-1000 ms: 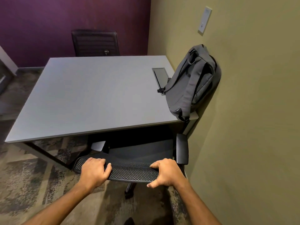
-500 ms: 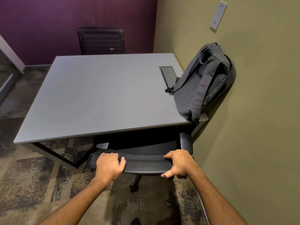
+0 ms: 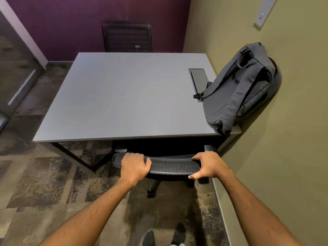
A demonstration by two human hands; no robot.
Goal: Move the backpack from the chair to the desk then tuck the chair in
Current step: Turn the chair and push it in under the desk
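Under the bench, chair has rolled further in; both your hands, left and right, grip its backrest. Backpack sits on the bench's right corner against the wall. Tuck nearly done.

A purple back wall meets an olive side wall above mottled brown patterned carpet.

dim, even light; soft shadows (edges bowed by wide lens).
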